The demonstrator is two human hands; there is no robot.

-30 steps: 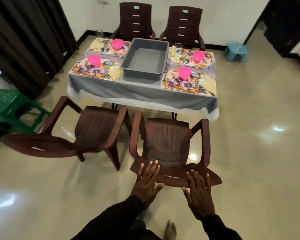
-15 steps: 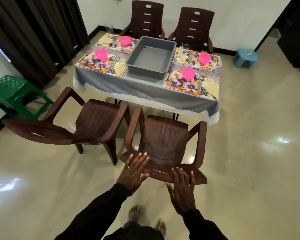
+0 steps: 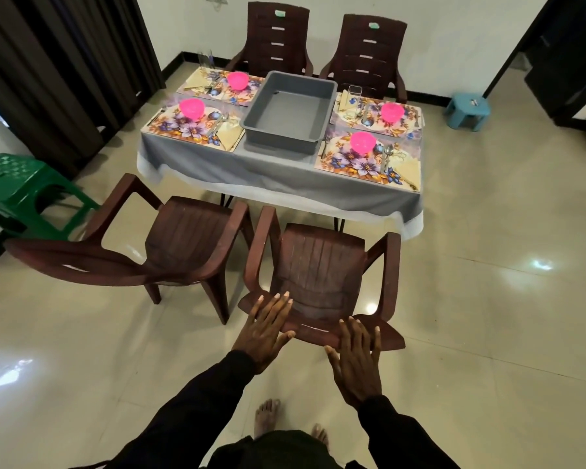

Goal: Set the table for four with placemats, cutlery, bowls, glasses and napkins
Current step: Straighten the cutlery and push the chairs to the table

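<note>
Chair (image 3: 322, 262) closer to table (image 3: 278, 179), hands (image 3: 268, 330) flat

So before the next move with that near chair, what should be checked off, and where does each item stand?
1. Hands placed on the chair: ok; left hand and right hand lie flat on the near chair back rail.
2. Four placemats, each bearing a pink bowl: ok.
3. Napkins at every place: ok.
4. Four glasses: cannot tell; only two show clearly.
5. Cutlery complete: cannot tell, too small.
6. Table free of the grey tub: not ok; it sits mid-table.
</note>
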